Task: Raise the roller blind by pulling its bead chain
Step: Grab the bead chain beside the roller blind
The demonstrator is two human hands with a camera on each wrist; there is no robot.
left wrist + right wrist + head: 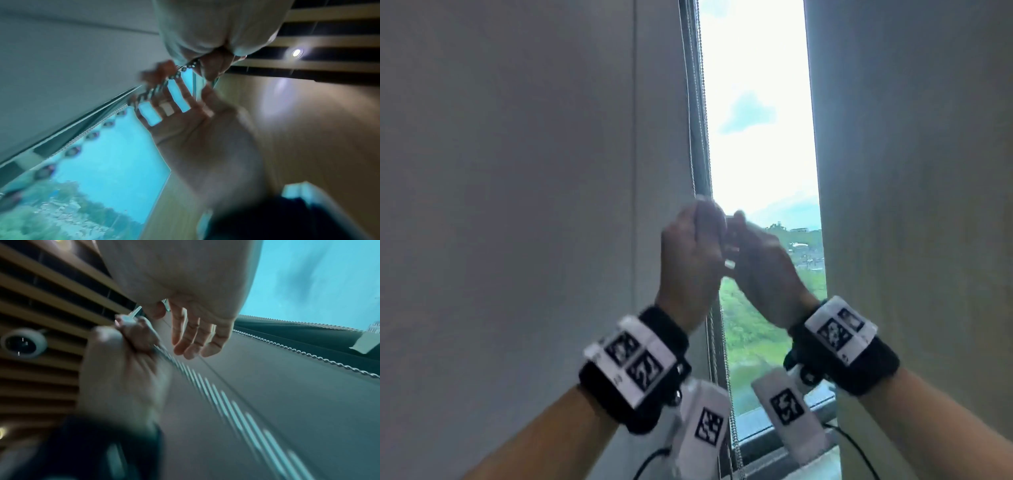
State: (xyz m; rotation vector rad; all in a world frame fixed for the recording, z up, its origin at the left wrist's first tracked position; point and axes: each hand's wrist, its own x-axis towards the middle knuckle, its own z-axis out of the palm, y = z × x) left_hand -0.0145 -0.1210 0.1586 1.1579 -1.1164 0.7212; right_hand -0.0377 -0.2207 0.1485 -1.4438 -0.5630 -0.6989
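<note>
The metal bead chain point(701, 102) hangs down the window gap along the right edge of the grey roller blind point(534, 205). My left hand point(693, 250) is raised at the chain and grips one strand between thumb and curled fingers point(202, 65); in the right wrist view the left hand point(123, 361) shows as a fist around the chain. My right hand point(763, 270) is just to its right with straight, spread fingers point(185, 100), the fingertips at the chain point(156, 91). A second strand point(308, 353) hangs free. Motion blurs both hands.
A second grey blind panel point(911, 205) covers the right side, leaving a narrow strip of bright window point(760, 137). The dark window frame and sill point(774, 442) lie below my wrists. Overhead are ceiling slats with a lamp point(296, 52) and a round dome fitting point(23, 343).
</note>
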